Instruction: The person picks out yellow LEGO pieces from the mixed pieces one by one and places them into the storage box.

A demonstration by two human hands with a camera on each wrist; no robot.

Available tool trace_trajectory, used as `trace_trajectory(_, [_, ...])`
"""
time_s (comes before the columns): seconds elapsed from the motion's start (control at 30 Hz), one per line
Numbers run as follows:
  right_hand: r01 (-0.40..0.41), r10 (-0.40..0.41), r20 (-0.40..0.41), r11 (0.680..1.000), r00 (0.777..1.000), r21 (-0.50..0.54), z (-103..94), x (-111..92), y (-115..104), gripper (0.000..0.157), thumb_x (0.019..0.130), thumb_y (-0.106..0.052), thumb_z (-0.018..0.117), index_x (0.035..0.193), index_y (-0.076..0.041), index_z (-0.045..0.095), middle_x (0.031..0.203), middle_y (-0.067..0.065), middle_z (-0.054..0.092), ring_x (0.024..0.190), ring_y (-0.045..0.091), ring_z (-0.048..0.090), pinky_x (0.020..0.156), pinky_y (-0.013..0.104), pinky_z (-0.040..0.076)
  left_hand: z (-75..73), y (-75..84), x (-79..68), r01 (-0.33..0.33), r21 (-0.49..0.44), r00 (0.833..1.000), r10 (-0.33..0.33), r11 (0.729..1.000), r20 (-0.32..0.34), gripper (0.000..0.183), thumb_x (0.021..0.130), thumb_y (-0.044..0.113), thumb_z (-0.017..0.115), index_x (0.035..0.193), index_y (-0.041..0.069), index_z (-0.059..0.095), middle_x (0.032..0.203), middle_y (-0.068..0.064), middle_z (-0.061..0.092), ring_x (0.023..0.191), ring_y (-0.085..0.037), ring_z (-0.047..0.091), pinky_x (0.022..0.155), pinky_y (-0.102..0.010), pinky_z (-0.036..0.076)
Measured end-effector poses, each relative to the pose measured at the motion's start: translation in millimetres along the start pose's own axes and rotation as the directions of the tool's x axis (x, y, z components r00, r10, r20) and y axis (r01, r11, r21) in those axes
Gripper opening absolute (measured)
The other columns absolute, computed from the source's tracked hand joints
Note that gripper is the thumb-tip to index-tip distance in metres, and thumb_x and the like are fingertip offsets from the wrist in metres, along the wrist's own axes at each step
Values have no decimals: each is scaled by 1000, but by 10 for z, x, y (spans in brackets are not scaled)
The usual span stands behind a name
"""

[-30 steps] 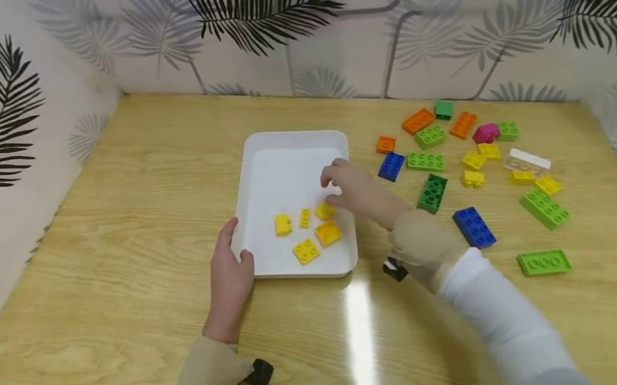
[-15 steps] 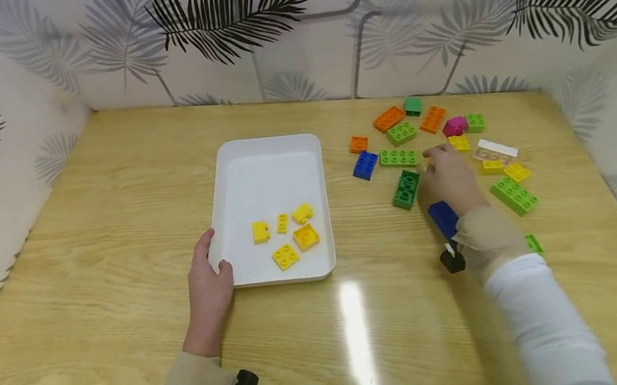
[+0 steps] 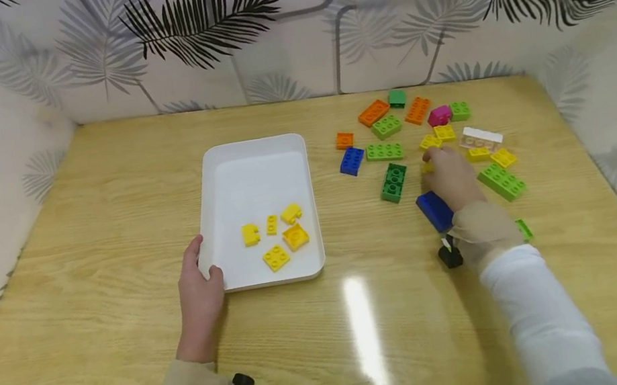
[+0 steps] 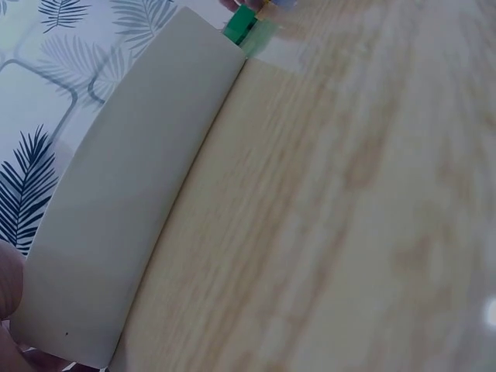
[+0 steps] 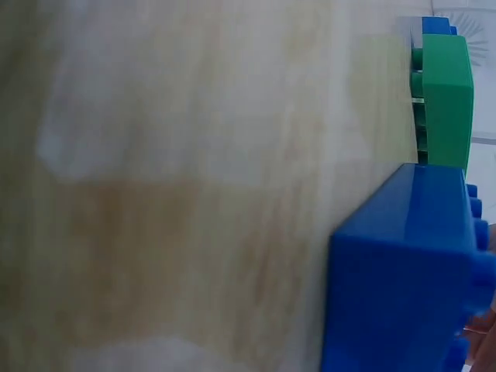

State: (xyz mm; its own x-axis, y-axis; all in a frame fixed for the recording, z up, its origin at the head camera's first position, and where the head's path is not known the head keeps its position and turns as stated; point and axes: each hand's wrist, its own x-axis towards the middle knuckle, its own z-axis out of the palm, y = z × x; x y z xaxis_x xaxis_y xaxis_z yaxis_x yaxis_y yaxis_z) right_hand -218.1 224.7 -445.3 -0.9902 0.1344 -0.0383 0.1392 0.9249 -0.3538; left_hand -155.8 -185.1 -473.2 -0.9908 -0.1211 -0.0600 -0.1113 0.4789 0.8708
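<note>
My left hand (image 3: 201, 299) grips the near left corner of a white tray (image 3: 246, 150), thumb at the rim; the tray's outer wall (image 4: 132, 186) fills part of the left wrist view. Inside the tray lie several yellow toy bricks, among them a square one (image 3: 276, 258). Over the scattered bricks, my right hand (image 3: 451, 176) has curled fingers pinching a small yellow brick (image 3: 427, 168), mostly hidden by them. Beside that wrist lies a blue brick (image 3: 435, 211), large in the right wrist view, with a dark green brick (image 3: 394, 182) to its left.
More yellow bricks (image 3: 478, 154) lie right of and beyond my right hand, near a clear brick with a white top (image 3: 480, 137). Lime green bricks (image 3: 501, 181), orange bricks (image 3: 373, 113) and a pink brick (image 3: 439, 115) are spread around. A patterned wall (image 3: 267, 56) stands behind the table.
My right hand has left the tray, where a yellow brick now lies free, and moved right to another yellow brick. My left hand stays on the tray. The head view has turned right.
</note>
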Motion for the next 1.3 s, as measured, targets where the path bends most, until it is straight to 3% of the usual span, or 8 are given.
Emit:
trace_trajectory(0.13, [-2, 3, -78, 1000, 997, 4, -12, 30, -57, 29, 84, -9, 53, 109, 4, 53, 103, 25, 52, 88, 37, 49, 71, 49, 44, -17, -22, -11, -4, -1, 1000, 4, 1000, -10, 54, 86, -3, 37, 139, 2, 26, 144, -14, 25, 132, -24, 20, 106, -38, 20])
trace_trajectory(0.33, [100, -86, -219, 994, 972, 50, -105, 77, -314, 29, 83, -9, 53, 108, 5, 54, 97, 24, 56, 82, 34, 51, 69, 43, 45, -63, -22, -25, -4, -28, 1000, 3, 1000, -31, 53, 86, -3, 36, 138, 1, 26, 143, -15, 25, 131, -25, 19, 106, -39, 20])
trace_trajectory(0.5, [198, -176, -217, 977, 960, 83, -211, 47, -722, 31, 85, -9, 53, 113, 4, 53, 107, 20, 56, 96, 32, 51, 83, 42, 42, -64, 12, -31, -10, -38, 1000, 9, 999, -21, 53, 86, -5, 36, 138, -1, 26, 143, -17, 24, 132, -28, 18, 106, -40, 19])
trace_trajectory(0.63, [356, -339, -201, 933, 919, 54, -163, -12, -1149, 31, 85, -10, 56, 114, 0, 54, 110, 15, 57, 100, 27, 52, 93, 42, 38, -40, 35, -29, -18, -36, 1000, 18, 999, -15, 53, 85, -5, 37, 137, -2, 27, 143, -18, 25, 131, -28, 19, 106, -40, 19])
trace_trajectory(0.73, [470, -469, -128, 882, 874, -27, -27, -55, -1466, 30, 85, -13, 57, 113, -3, 55, 107, 11, 59, 97, 23, 54, 97, 46, 32, -9, 48, -30, -17, -32, 1000, 17, 999, -7, 53, 85, -5, 37, 137, -1, 27, 143, -18, 25, 131, -29, 19, 105, -40, 20])
trace_trajectory(0.87, [559, -557, 54, 820, 829, -125, 211, -31, -1796, 28, 87, -17, 55, 114, -8, 55, 102, 6, 60, 94, 19, 55, 100, 52, 26, 20, 42, -34, -10, -28, 1000, 10, 1000, 5, 54, 85, -5, 38, 138, -1, 27, 143, -17, 25, 131, -28, 20, 105, -40, 21])
trace_trajectory(1.1, [549, -488, 271, 801, 830, -239, 508, 126, -2053, 29, 86, -18, 58, 114, -12, 55, 101, 4, 59, 92, 19, 56, 100, 51, 26, 34, 26, -21, -11, -34, 1000, 11, 999, 10, 53, 85, -4, 38, 137, 0, 28, 142, -16, 26, 131, -26, 22, 105, -39, 23])
trace_trajectory(1.3, [562, -464, 344, 776, 817, -286, 602, 209, -2149, 28, 87, -17, 57, 113, -11, 54, 100, 5, 58, 91, 20, 55, 98, 52, 28, -12, -13, 4, -5, -22, 1000, 4, 1000, -8, 53, 86, -3, 39, 138, 2, 28, 143, -15, 27, 130, -26, 22, 104, -39, 23])
